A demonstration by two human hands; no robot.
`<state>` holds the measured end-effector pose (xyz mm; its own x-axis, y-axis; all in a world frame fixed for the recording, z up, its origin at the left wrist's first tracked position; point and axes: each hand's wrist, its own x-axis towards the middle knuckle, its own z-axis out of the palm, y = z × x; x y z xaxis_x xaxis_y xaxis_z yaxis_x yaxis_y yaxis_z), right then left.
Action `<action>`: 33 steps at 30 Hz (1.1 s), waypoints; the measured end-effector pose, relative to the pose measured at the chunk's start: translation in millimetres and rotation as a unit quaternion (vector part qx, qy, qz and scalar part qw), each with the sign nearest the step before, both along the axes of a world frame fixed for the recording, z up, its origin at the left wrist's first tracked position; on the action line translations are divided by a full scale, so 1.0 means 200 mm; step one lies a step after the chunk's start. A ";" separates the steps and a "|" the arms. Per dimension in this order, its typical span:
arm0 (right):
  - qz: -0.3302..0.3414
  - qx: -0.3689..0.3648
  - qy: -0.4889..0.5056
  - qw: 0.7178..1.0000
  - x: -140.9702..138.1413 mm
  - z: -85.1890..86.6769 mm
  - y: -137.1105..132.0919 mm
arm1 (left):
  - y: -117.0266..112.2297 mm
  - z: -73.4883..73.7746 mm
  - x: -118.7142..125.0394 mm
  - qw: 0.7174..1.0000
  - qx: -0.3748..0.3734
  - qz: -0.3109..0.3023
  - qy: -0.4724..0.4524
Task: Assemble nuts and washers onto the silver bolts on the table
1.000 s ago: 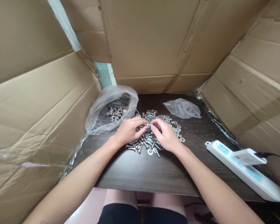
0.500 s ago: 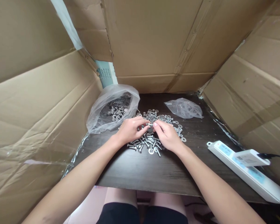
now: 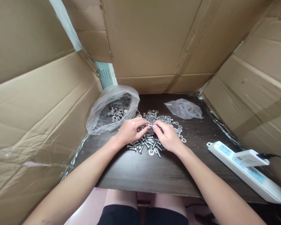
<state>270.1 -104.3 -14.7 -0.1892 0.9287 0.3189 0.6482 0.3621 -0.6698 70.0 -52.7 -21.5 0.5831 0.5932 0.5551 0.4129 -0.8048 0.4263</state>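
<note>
A small silver bolt (image 3: pixel 150 125) is pinched between left hand (image 3: pixel 130 131) and right hand (image 3: pixel 168 137). Many loose steel bolts and washers (image 3: pixel 152 142) remain unassembled on the dark wooden surface (image 3: pixel 145 172); some lie in the clear plastic bag (image 3: pixel 112 112).

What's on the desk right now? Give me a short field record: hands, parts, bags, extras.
left hand: pinching a small bolt with the right
right hand: fingertips on the same bolt
loose pile: bolts and washers under the hands
open bag: clear, holds more hardware, left of pile
second bag: clear, crumpled, back right
power strip: white, right edge
</note>
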 end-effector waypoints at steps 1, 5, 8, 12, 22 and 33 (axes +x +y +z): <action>-0.001 -0.003 -0.005 1.000 0.00 0.00 0.00 | 0.00 0.00 0.00 1.000 0.001 0.001 -0.002; -0.008 -0.018 -0.016 1.000 0.00 0.00 0.00 | 0.00 0.00 0.00 1.000 0.009 -0.003 -0.006; -0.005 -0.019 0.006 1.000 0.00 0.00 0.00 | 0.00 0.00 0.00 1.000 0.013 -0.003 -0.006; 0.000 -0.017 0.034 0.999 0.00 0.00 0.00 | 0.00 0.00 0.00 1.000 0.012 -0.006 -0.004; 0.004 -0.011 -0.004 1.000 0.00 0.00 0.00 | 0.00 0.00 0.01 1.000 0.007 -0.010 0.001; 0.003 -0.021 0.014 1.000 0.01 -0.01 -0.01 | 0.00 0.00 0.00 1.000 0.012 -0.017 -0.010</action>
